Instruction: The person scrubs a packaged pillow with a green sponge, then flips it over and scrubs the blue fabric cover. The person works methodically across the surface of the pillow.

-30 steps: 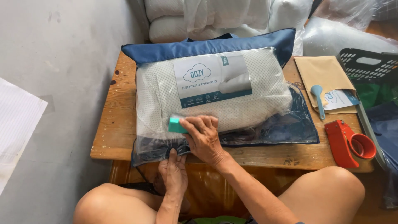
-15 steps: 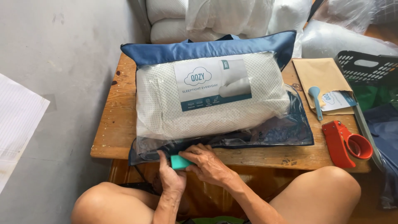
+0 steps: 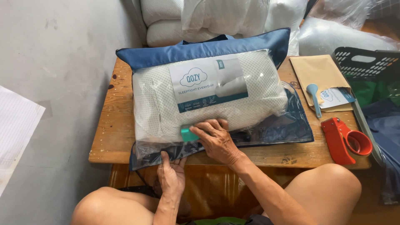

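A white dotted pillow lies in a clear plastic bag with blue fabric trim on a small wooden table. My right hand presses a small teal block against the bag's front face, low on the pillow. My left hand grips the bag's lower edge at the table's front, thumb up over the plastic. A white and teal printed card shows through the bag.
A red tape dispenser sits at the table's right front. Behind it lie a brown envelope, a blue scoop and a printed card. A dark basket stands at right, bagged pillows behind, paper at left.
My right hand dropped with the teal block to the bag's lower edge beside my left hand, then slid back up onto the pillow's front. My left hand kept its hold.
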